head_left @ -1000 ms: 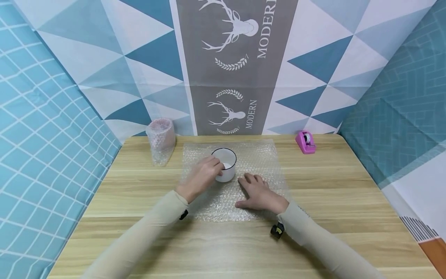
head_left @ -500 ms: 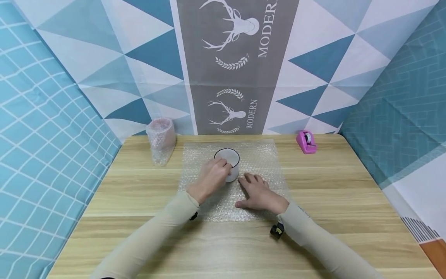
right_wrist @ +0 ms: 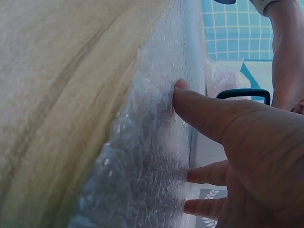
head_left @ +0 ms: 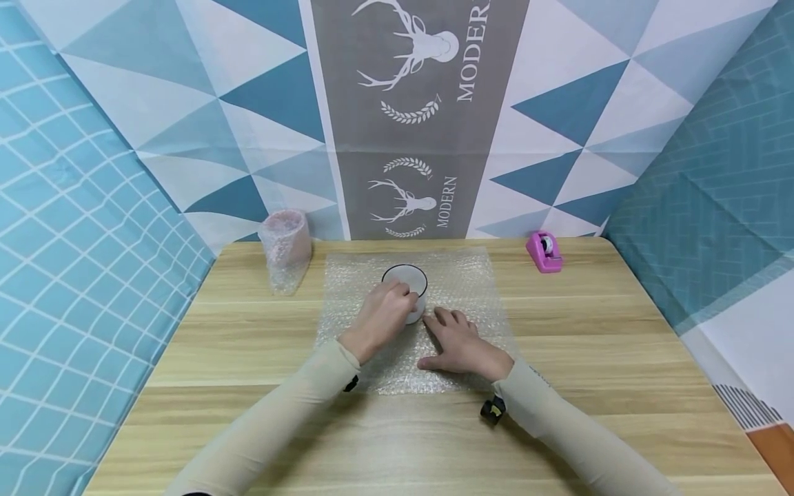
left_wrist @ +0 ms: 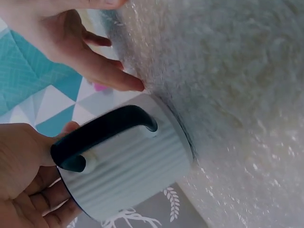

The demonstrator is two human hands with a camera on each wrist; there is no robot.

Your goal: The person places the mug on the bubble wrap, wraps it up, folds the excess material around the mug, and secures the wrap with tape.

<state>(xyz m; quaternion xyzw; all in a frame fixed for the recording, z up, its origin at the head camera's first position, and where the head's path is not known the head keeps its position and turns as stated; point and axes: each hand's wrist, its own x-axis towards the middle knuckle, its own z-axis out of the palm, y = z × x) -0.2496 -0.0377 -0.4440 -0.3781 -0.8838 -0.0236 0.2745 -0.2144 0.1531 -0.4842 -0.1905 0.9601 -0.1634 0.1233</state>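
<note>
A white enamel mug (left_wrist: 128, 166) with a dark rim and a dark handle (left_wrist: 107, 128) stands upright on a sheet of bubble wrap (head_left: 459, 275). My left hand (head_left: 383, 313) pinches the mug at its rim from above, with several fingers on the far side in the left wrist view. My right hand (head_left: 457, 346) rests on the bubble wrap just right of the mug, fingers spread and fingertips touching the sheet. In the right wrist view its thumb presses on the wrap, and the mug is mostly hidden behind the hand.
At the table's back left stands a pinkish cup-shaped item wrapped in bubble wrap (head_left: 288, 244). A pink tape dispenser (head_left: 544, 253) sits at the back right. Patterned cloth walls rise around the wooden table (head_left: 236, 351).
My left hand and the mug have shifted a little to the right, toward my right hand. The right hand has stayed in place on the bubble wrap.
</note>
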